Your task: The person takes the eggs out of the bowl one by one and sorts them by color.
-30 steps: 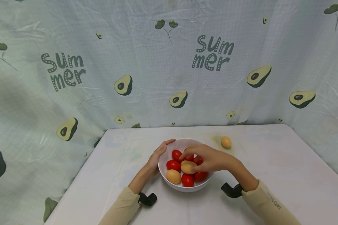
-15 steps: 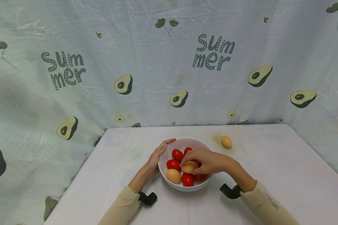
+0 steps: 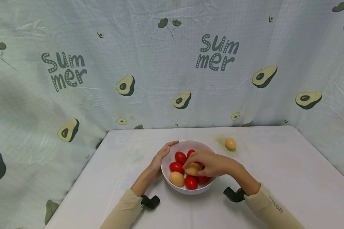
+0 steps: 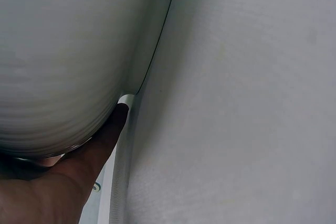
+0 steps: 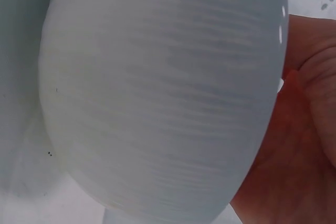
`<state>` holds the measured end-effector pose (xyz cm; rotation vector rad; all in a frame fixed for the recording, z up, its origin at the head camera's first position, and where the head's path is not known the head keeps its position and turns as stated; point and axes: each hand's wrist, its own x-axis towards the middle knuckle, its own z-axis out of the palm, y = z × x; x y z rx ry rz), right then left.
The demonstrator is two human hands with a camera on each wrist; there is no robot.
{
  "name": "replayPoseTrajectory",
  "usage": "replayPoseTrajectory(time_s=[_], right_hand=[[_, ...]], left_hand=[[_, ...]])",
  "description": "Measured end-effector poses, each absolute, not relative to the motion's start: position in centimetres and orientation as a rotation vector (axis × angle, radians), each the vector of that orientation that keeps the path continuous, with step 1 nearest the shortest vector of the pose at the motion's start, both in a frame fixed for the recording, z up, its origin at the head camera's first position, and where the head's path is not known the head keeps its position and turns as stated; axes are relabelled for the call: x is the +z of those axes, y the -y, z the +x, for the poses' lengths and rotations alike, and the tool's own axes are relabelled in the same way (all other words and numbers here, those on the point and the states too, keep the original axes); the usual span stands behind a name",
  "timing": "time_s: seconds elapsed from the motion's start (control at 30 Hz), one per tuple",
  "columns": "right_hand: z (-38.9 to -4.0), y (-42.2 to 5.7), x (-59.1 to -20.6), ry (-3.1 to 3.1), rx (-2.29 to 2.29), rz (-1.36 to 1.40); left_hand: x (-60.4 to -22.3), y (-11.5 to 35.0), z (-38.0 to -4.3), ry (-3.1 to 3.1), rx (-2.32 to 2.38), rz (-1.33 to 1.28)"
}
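Observation:
A white bowl [image 3: 189, 192] holds several glossy red egg-shaped things [image 3: 176, 167] and a tan egg [image 3: 176, 179]. My right hand [image 3: 210, 163] reaches over the bowl's right rim and pinches a second, browner egg [image 3: 192, 169] between thumb and fingers, among the red ones. My left hand [image 3: 160, 160] rests along the bowl's outer left side, its fingers extended toward the far rim. In the left wrist view a finger [image 4: 107, 132] lies against the bowl's outer wall. The right wrist view shows mostly the bowl's wall [image 5: 157, 98], which hides the right fingertips.
A yellow egg [image 3: 230, 144] lies on the white table [image 3: 269, 159] behind the bowl to the right, beside a faint yellowish stain. A printed curtain [image 3: 149, 63] hangs behind the table. Each wrist wears a black camera mount [image 3: 234, 194].
My right hand has lowered slightly and its fingers have closed around the browner egg in the bowl. The left hand and the bowl stay in place.

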<state>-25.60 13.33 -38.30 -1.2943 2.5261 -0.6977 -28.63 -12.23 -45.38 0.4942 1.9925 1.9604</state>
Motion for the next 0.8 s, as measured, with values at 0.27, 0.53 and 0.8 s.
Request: replayPoseTrajectory(time_s=[0.27, 0.53, 0.8], right_hand=[[-25.51, -13.48, -37.96, -2.532, -0.718, -1.340], [-25.37, -13.73, -37.62, -2.540, -0.750, -1.320], [-25.30, -13.93, -37.32, -2.543, -0.805, -1.297]], left_hand=[[-45.33, 12.19, -28.61, -1.984, 1.967, 0.484], [-45.38, 12.10, -28.71, -1.971, 1.973, 0.484], [-45.32, 12.11, -28.62, -1.966, 1.983, 0.485]])
